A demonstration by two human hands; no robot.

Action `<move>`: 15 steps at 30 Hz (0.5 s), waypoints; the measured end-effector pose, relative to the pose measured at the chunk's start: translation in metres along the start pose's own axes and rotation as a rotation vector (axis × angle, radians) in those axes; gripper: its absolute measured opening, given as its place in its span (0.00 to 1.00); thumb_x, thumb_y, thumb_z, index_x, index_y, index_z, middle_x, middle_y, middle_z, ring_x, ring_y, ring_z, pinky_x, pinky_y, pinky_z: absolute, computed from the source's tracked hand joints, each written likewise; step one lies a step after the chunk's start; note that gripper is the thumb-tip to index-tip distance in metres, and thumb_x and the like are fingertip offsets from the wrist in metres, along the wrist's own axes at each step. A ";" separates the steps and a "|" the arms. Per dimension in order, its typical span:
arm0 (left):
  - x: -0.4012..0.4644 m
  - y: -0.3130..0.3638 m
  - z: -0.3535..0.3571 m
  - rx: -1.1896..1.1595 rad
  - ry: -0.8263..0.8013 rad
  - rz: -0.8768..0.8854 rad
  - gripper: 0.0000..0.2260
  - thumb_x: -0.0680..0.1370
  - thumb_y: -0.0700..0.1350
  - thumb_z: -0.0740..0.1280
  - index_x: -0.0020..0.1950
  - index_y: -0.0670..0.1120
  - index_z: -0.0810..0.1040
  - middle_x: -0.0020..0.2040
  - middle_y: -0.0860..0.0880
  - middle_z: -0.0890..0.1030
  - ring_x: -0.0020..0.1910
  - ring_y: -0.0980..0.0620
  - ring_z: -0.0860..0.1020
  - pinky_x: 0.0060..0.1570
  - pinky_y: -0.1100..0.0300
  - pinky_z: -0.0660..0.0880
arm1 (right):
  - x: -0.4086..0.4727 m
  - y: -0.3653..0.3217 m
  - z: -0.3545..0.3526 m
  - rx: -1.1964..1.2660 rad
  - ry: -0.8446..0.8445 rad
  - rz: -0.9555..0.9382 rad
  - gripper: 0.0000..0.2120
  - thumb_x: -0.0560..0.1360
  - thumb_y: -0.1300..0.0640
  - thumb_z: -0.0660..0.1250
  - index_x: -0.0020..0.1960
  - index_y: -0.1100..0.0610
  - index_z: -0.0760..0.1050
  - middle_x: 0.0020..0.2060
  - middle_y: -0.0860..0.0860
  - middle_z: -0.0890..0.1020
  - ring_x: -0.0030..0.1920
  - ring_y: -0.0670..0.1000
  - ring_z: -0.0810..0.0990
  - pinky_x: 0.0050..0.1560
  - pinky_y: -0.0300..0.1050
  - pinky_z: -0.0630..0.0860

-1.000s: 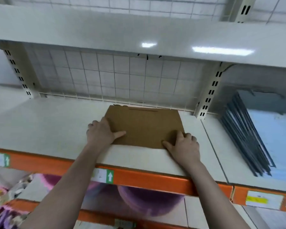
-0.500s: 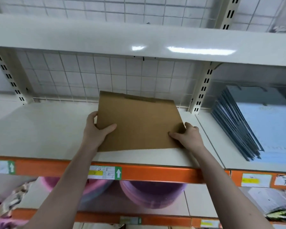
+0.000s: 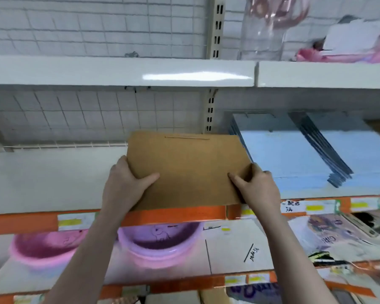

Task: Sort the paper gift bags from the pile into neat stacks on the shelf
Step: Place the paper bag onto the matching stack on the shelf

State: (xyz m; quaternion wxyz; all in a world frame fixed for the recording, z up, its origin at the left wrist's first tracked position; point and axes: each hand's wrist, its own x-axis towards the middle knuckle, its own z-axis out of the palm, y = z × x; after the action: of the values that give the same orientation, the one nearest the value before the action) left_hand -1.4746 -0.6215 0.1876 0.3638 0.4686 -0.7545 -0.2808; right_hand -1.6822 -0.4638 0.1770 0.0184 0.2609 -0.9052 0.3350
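**Brown bag held at the shelf front**

Your left hand [image 3: 127, 183] grips the left edge of the flat brown paper bag [image 3: 187, 170], thumb curled on top. The bag hangs over the white shelf [image 3: 53, 172] and its orange front rail. Your right hand [image 3: 258, 189] pinches the bag's right edge, just beside the stack of blue bags [image 3: 294, 154].

the brown bag [image 3: 185, 170] hides both hands' fingers; the pink items [image 3: 347, 40] top right are blurred.
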 end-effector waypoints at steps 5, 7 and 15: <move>-0.071 0.090 0.070 0.111 -0.030 0.056 0.34 0.68 0.57 0.74 0.63 0.37 0.68 0.56 0.37 0.72 0.55 0.35 0.74 0.52 0.46 0.70 | -0.012 0.101 -0.073 -0.131 0.156 0.007 0.26 0.75 0.41 0.62 0.59 0.62 0.70 0.52 0.62 0.74 0.54 0.63 0.74 0.52 0.52 0.70; -0.104 0.123 0.102 0.125 -0.029 0.082 0.35 0.68 0.57 0.73 0.65 0.37 0.67 0.56 0.36 0.71 0.55 0.35 0.73 0.52 0.46 0.70 | -0.015 0.145 -0.105 -0.193 0.194 0.020 0.26 0.75 0.41 0.61 0.61 0.62 0.70 0.52 0.62 0.74 0.55 0.62 0.74 0.53 0.52 0.69; -0.195 0.235 0.215 0.112 -0.129 0.143 0.38 0.68 0.60 0.72 0.70 0.40 0.63 0.60 0.38 0.71 0.60 0.37 0.72 0.57 0.46 0.70 | -0.010 0.294 -0.214 -0.296 0.261 0.120 0.30 0.76 0.39 0.59 0.68 0.60 0.67 0.55 0.60 0.73 0.58 0.61 0.71 0.57 0.51 0.66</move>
State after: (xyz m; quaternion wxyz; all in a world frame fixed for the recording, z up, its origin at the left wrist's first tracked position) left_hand -1.7094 -0.3313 0.1870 0.3070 0.4141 -0.8223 -0.2409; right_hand -1.8466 -0.1393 0.1653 0.1539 0.1555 -0.9483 0.2299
